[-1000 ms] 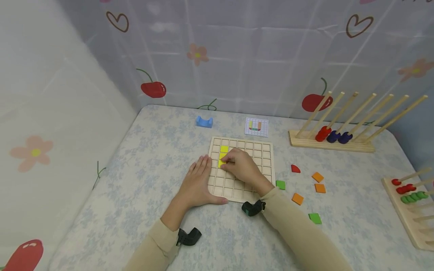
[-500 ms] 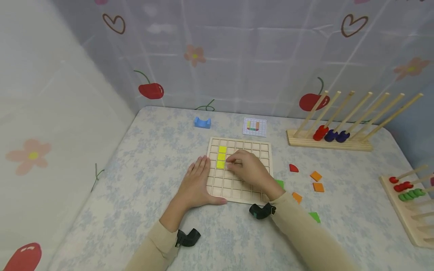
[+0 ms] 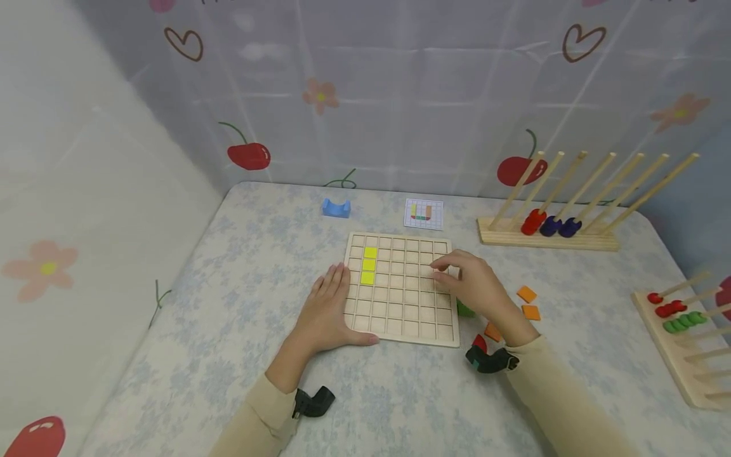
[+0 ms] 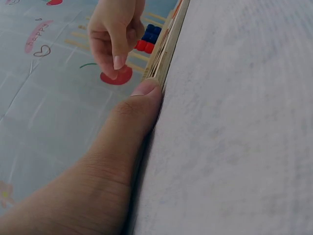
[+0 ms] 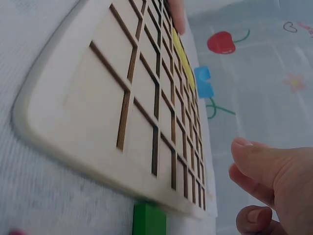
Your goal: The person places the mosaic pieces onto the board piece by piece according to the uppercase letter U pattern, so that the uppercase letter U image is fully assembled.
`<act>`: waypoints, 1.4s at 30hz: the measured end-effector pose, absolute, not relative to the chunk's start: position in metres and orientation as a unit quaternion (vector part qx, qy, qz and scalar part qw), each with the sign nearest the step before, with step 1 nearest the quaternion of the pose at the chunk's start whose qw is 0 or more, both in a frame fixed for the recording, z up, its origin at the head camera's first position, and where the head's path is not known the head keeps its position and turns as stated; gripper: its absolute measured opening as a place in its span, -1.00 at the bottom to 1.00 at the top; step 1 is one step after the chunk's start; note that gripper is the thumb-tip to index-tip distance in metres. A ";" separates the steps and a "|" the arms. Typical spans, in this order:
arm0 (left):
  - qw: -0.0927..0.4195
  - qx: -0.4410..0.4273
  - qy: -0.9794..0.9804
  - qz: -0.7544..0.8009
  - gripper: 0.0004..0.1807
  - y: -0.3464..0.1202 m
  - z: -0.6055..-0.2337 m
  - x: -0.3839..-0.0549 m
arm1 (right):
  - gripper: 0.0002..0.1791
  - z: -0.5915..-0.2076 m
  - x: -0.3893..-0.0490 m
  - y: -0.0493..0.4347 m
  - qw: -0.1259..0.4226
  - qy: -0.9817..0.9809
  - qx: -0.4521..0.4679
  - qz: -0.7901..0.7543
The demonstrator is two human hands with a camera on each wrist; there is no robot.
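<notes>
head view: the left hand (image 3: 325, 317) lies along the wooden grid board (image 3: 411, 311), fingers straight beside its left edge and thumb at the near edge. the right hand (image 3: 473, 279) hovers over the board's right side, fingers loosely bent, thumb and forefinger tips apart. the board lies flat mid-desk, three yellow tiles (image 3: 368, 264) in its second column from the left. a green piece (image 3: 465, 309) sits just beside its right edge; orange tiles (image 3: 526, 294) lie farther right. beyond the board is a patterned card (image 3: 424, 214).
</notes>
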State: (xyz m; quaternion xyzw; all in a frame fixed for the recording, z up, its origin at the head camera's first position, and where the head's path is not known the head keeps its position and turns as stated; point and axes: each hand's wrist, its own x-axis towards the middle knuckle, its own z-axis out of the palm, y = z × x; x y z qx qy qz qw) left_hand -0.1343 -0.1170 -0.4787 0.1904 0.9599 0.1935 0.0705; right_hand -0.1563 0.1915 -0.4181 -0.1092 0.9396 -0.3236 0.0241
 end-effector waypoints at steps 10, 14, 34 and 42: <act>0.067 0.190 0.960 0.196 0.66 -0.117 -0.478 -0.134 | -0.74 -0.421 -0.146 0.244 -0.002 0.955 -0.046 -0.295; 0.065 0.191 0.960 0.193 0.66 -0.117 -0.479 -0.135 | -0.74 -0.422 -0.144 0.261 -0.003 0.957 -0.032 -0.287; 0.065 0.194 0.958 0.199 0.64 -0.116 -0.476 -0.133 | -0.74 -0.430 -0.140 0.281 -0.009 0.961 -0.017 -0.274; 0.066 0.195 0.958 0.201 0.64 -0.116 -0.474 -0.133 | -0.73 -0.432 -0.140 0.281 0.004 0.961 -0.011 -0.275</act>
